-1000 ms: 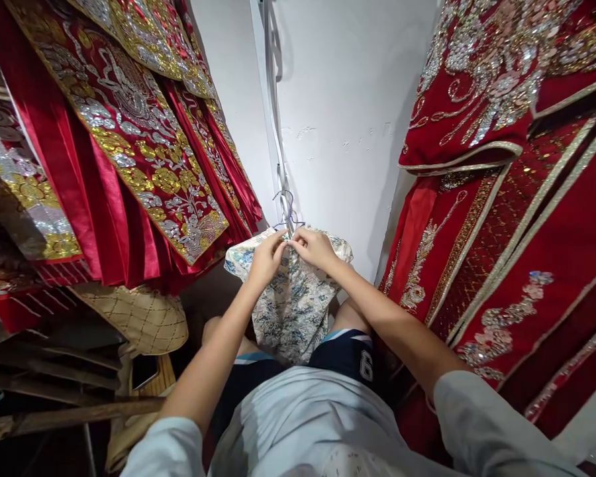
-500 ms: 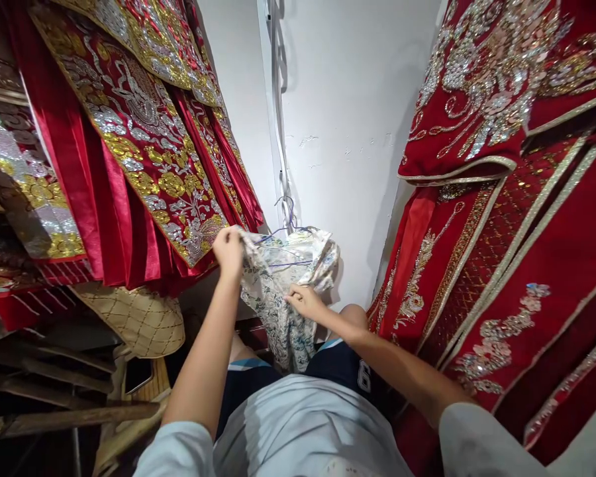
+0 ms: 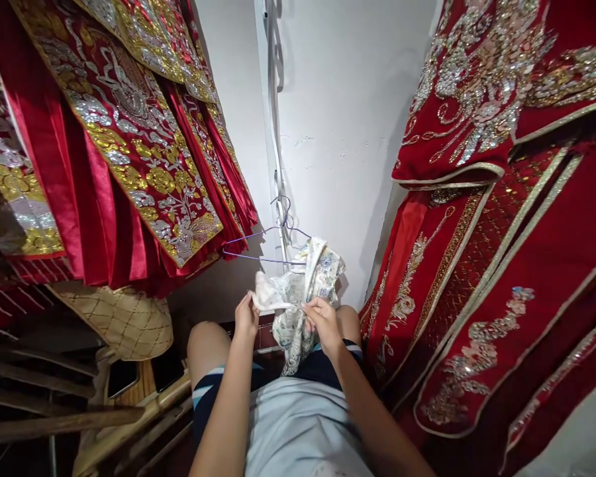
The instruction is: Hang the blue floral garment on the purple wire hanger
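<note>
A pale garment with a floral print (image 3: 322, 268) hangs from one side of a thin purple wire hanger (image 3: 248, 256). The hanger's left half is bare, and its hook is up by the white pole on the wall. My left hand (image 3: 247, 315) pinches a loose edge of the garment below the bare hanger arm. At the garment's middle, my right hand (image 3: 322, 321) grips the fabric between thumb and fingers. The lower part of the cloth hangs bunched between my knees.
Red embroidered garments with gold and silver sequins hang at left (image 3: 153, 165) and right (image 3: 457, 265). A wooden chair (image 3: 79, 424) stands at lower left, with a dark phone-like slab (image 3: 123, 377) on it. A white wall (image 3: 347, 132) rises ahead.
The garment's left shoulder has come off the hanger, leaving that arm bare. My left hand has moved down and right with the fabric; my right hand has shifted slightly right and down.
</note>
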The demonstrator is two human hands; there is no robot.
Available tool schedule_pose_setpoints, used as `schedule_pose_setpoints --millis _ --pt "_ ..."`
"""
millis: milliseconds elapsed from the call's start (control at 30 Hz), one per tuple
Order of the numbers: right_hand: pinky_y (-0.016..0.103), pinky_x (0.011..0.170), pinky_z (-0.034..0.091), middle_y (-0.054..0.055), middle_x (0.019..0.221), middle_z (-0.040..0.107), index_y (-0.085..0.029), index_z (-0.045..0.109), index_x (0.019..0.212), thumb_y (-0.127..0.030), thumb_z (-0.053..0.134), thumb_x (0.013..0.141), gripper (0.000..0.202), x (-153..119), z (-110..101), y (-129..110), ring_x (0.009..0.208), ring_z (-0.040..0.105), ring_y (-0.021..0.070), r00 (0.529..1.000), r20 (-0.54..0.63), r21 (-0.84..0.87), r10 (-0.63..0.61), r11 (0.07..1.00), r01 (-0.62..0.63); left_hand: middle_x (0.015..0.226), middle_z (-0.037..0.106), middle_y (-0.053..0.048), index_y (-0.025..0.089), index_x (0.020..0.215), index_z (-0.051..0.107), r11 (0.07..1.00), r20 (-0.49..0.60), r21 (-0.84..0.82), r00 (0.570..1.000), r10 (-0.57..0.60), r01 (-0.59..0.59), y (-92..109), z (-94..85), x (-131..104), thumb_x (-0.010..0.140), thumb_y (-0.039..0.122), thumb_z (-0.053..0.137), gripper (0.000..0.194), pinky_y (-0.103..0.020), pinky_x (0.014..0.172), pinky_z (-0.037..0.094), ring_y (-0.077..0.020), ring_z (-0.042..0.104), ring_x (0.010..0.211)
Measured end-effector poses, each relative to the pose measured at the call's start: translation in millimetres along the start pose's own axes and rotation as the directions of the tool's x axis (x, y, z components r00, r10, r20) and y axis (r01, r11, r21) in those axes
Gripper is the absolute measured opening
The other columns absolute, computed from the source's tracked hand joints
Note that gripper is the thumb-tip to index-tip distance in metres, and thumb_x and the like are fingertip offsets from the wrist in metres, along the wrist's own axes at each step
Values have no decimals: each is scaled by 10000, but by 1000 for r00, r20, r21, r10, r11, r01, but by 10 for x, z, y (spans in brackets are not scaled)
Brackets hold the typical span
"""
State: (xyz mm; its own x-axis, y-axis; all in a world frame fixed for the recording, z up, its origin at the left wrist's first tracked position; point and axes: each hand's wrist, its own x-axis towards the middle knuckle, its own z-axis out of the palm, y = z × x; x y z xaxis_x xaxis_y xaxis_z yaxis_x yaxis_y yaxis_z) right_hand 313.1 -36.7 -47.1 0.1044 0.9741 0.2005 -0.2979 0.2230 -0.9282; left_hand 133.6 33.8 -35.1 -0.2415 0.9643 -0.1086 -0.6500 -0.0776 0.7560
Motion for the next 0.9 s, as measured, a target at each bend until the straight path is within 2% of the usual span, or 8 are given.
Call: schedule_pose_setpoints --millis 167,233,367,533,600,700,767,900 --pt "275 557 464 1 644 556 -229 573 699 -588 650 787 377 98 -184 -125 646 568 178 990 -32 -302 -141 945 125 737 595 0 176 758 601 980 226 90 962 154 -178 243 331 -231 812 315 672 166 -217 727 469 -120 578 695" --pt "314 716 525 31 791 624 -239 616 773 -571 570 862 346 169 -125 -247 823 618 211 985 87 -323 -150 931 170 770 609 -13 179 792 627 927 396 200 892 219 -316 284 518 -373 822 399 666 225 -240 740 473 -141 575 725" --pt "349 769 558 32 858 679 -231 652 888 -494 700 783 287 227 79 -463 863 661 226 900 428 -143 81 990 -21 888 669 -53 180 873 671 734 657 364 717 233 -573 301 779 -561 871 506 614 331 -284 823 477 -196 602 856" --pt "314 697 554 -3 823 688 -199 646 968 -288 841 595 430 197 16 -702 743 660 194 867 456 -122 200 979 -161 1223 660 -104 202 1283 627 673 832 392 554 33 -628 312 658 -594 969 576 411 534 -344 1045 410 -265 573 1188" --pt "301 661 538 -6 787 678 -181 648 947 -316 840 617 405 212 -138 -848 684 642 176 773 552 -255 314 946 -202 1208 668 -107 198 1263 638 619 874 446 464 -145 -646 283 523 -600 982 597 337 572 -355 1061 397 -269 571 1192" --pt "265 673 506 -4 769 661 -149 656 847 -350 845 643 343 267 -375 -1112 697 611 152 485 736 -519 472 854 -43 1022 699 -106 173 1001 695 427 870 460 300 -391 -778 220 328 -576 985 594 329 559 -360 952 445 -259 614 1004" --pt "241 676 480 -12 754 640 -140 654 813 -358 817 693 297 301 -482 -1262 704 576 135 380 767 -599 517 789 135 893 684 -91 166 874 671 234 840 418 276 -467 -878 183 206 -507 962 597 403 515 -339 853 449 -240 607 871" --pt "233 596 424 -22 684 599 -132 650 776 -379 724 783 258 343 -536 -1366 636 519 123 427 754 -634 499 722 276 771 666 -63 178 809 654 -45 752 407 363 -551 -912 155 -92 -259 925 537 506 405 -284 668 404 -193 577 691"
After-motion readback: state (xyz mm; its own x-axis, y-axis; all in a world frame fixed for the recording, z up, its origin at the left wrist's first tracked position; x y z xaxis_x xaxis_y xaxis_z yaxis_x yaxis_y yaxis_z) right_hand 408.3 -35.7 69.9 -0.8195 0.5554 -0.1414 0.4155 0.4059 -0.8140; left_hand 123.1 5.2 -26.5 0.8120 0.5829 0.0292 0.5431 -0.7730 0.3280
